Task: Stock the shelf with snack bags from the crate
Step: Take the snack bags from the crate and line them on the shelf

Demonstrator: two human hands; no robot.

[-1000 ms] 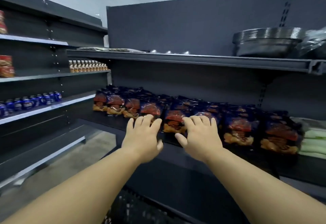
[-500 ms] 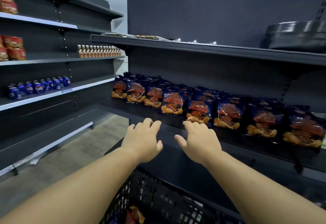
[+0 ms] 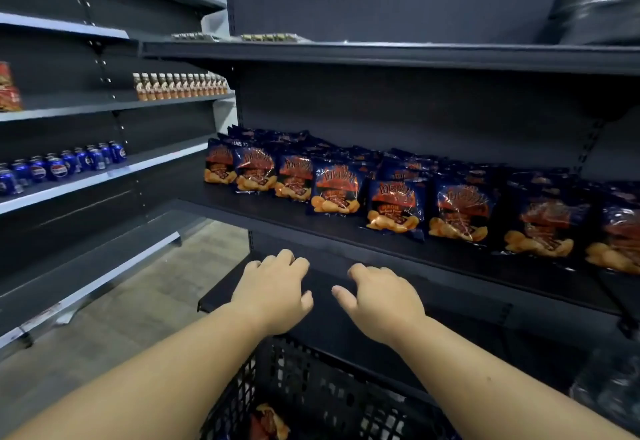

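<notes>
Bare left hand [image 3: 273,292] and right hand [image 3: 381,301] hover, fingers loosely curled

Crate [image 3: 311,391] contents mostly hidden, perhaps

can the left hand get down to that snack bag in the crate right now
Probably yes. The left hand is empty, fingers loosely bent, above the black crate, whose top is open. The snack bag lies uncovered inside, below the left forearm, with nothing between them.

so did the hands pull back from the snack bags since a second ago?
Yes. Both the left hand and right hand now sit below the dark metal shelf edge, off the blue-and-orange snack bags.
</notes>
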